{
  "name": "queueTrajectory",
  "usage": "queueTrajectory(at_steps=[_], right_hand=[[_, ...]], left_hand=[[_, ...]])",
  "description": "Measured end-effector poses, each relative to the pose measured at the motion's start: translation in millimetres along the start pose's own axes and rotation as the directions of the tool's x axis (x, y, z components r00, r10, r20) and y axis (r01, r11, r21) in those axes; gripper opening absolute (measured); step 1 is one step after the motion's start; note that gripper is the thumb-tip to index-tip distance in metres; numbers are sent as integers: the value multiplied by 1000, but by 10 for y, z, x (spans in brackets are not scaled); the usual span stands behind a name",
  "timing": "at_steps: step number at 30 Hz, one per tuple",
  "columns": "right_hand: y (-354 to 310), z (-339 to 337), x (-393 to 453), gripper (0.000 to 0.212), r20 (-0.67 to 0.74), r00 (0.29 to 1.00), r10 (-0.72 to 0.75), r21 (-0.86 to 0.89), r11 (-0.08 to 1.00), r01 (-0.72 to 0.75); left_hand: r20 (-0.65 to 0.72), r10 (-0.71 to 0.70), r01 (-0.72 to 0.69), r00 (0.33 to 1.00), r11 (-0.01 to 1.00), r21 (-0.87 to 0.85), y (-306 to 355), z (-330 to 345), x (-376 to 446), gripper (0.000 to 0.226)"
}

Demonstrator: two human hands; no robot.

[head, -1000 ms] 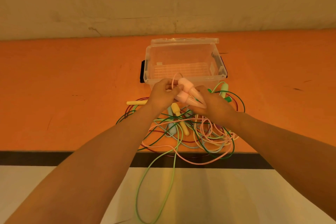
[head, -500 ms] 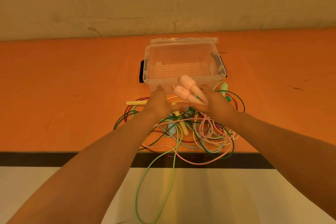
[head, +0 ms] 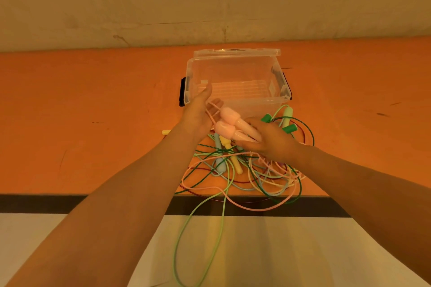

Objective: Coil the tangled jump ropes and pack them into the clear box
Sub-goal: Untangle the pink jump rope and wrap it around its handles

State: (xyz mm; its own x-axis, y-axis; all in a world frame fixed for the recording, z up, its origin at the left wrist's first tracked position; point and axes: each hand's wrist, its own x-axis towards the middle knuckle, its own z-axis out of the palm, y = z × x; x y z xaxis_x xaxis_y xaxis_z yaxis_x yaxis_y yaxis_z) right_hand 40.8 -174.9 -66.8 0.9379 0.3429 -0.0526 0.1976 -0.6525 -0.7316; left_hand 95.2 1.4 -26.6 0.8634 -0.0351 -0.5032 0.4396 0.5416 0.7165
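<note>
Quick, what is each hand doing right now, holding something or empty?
Left hand: fingers straight, the pink cord running across them, nothing gripped.
Right hand: holds the two pink handles together.

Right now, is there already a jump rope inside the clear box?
No, the clear box shows only its bare ribbed floor, while the pink handles are in the right hand in front of it.

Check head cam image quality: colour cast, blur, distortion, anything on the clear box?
Head view: strong warm orange cast over everything; wide-angle bowing curves the table edge and stretches the forearms. Clear box walls are low-contrast, with faint highlights on the rim only. Pink handles in the right hand are soft-edged; the left hand is slightly blurred. No hard shadows.
</note>
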Motion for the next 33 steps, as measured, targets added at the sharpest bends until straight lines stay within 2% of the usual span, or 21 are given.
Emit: queueTrajectory(at_steps=[1,3,6,8,10,11,13,15,17,19,22,28,31,33], right_hand=[[-23,3,4,47,8,1000,1,-13,1000,-1],[-54,-2,19,49,25,1000,-1,-30,1000,2],[-116,-30,32,50,63,998,-22,-57,998,26],[-106,-29,46,45,83,996,-15,-56,998,19],[-87,-37,43,38,94,995,9,-58,998,-3],[-61,-46,45,36,109,994,33,-57,998,-27],[-36,-74,46,38,135,988,72,-65,996,-64],[-51,-110,48,45,122,988,91,-89,993,-81],[-50,-127,56,55,94,988,126,-77,990,-119],[-45,-140,39,54,44,986,161,-44,986,-159],[4,-175,13,58,7,989,150,-88,985,-148],[41,-263,20,59,-125,984,126,-76,988,-136],[60,-259,11,63,-123,988,93,45,995,-88],[51,-281,5,66,-110,993,46,27,999,-43]], left_hand=[[-68,32,-31,997,999,13,-14,27,15,22],[-194,87,-87,977,996,6,-27,51,38,30],[-306,154,-168,939,986,-21,23,15,62,36],[-287,224,-223,931,974,36,49,-4,40,29],[-171,371,-328,913,916,232,44,-26,5,34],[-55,463,-404,885,821,403,29,-45,-6,38],[265,551,-557,791,470,685,-23,-92,-26,38],[527,523,-676,670,136,724,-100,-141,-17,36],[692,446,-754,567,-58,655,-167,-177,-3,34],[775,363,-783,517,-164,600,-196,-203,17,34],[833,299,-792,465,-279,543,-195,-233,20,36],[935,231,-787,270,-507,352,-219,-237,-24,28],[955,134,-727,265,-623,289,-217,-270,-56,37],[961,59,-684,270,-691,234,-210,-280,-90,47]])
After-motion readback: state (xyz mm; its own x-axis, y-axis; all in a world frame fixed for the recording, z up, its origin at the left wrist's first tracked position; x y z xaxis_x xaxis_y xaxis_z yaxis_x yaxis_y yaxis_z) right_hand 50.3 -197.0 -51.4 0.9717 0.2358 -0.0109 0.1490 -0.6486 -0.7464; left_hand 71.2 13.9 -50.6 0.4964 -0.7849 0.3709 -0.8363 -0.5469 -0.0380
